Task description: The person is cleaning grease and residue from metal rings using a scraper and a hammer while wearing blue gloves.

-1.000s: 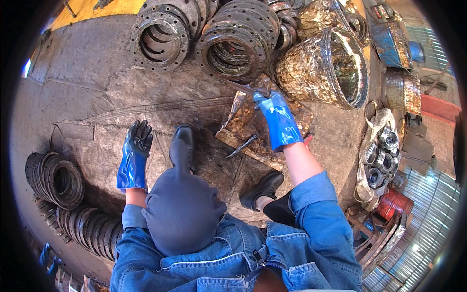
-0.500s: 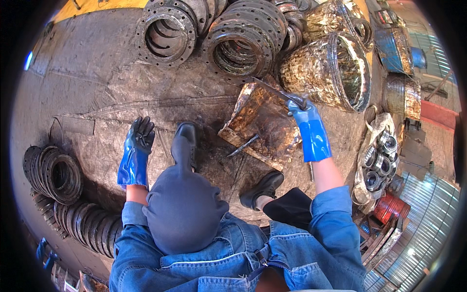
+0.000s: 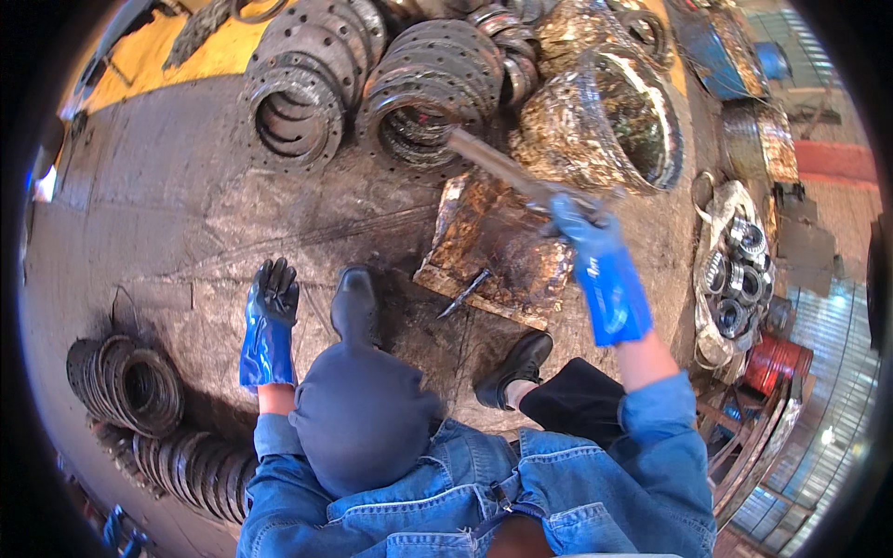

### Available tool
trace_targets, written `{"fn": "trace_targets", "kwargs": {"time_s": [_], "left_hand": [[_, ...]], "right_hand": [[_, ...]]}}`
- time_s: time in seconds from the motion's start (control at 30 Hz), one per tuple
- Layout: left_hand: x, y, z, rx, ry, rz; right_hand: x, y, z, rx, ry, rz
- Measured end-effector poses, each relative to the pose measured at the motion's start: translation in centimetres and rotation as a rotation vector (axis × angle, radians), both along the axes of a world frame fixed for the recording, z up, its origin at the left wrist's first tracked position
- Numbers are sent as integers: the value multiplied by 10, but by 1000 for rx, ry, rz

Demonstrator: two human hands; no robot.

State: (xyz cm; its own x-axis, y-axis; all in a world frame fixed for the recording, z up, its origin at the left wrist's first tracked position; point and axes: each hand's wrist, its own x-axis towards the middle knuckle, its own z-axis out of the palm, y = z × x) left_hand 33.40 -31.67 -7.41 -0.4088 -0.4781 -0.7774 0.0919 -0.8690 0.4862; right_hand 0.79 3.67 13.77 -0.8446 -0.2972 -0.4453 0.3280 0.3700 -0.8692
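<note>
floor (image 3: 167,214) lying open left of left hand (image 3: 274,293) | flange stacks (image 3: 372,93) crowding behind | ring coils (image 3: 126,386) blocking lower left

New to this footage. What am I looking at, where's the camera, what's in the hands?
There is no machine here: a person works with two gloved hands. The single picture comes from a wide fisheye camera worn on the head, looking down, so straight edges bend near the rim. The denim sleeves and bent knee at the bottom are the person's own.

The right hand, in a blue glove, has its grip shut on a long metal bar, raised over a rusty metal plate on the grimy floor. A small dark tool lies on that plate. The left hand is open, fingers spread, holding nothing. Stacks of steel flange rings lie beyond, and a dented metal drum lies on its side.
</note>
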Motion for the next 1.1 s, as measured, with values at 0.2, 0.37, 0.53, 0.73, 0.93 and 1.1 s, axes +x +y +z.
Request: {"fn": "trace_targets", "kwargs": {"time_s": [0.2, 0.37, 0.53, 0.73, 0.93, 1.1], "left_hand": [[-11, 6, -8, -31, 128, -104], [-44, -6, 34, -85, 109, -148], [-74, -21, 80, -156, 117, -213], [-163, -11, 107, -207, 101, -462], [-232, 3, 102, -286, 156, -842], [-251, 8, 69, -239, 160, -939]], "right_hand": [[-35, 102, 77, 149, 756, 28], [-6, 133, 83, 996, 1034, 437], [18, 137, 136, 768, 818, 467], [-35, 49, 92, 372, 300, 288], [-96, -64, 96, 549, 265, 409], [-116, -115, 120, 917, 365, 608]]}}
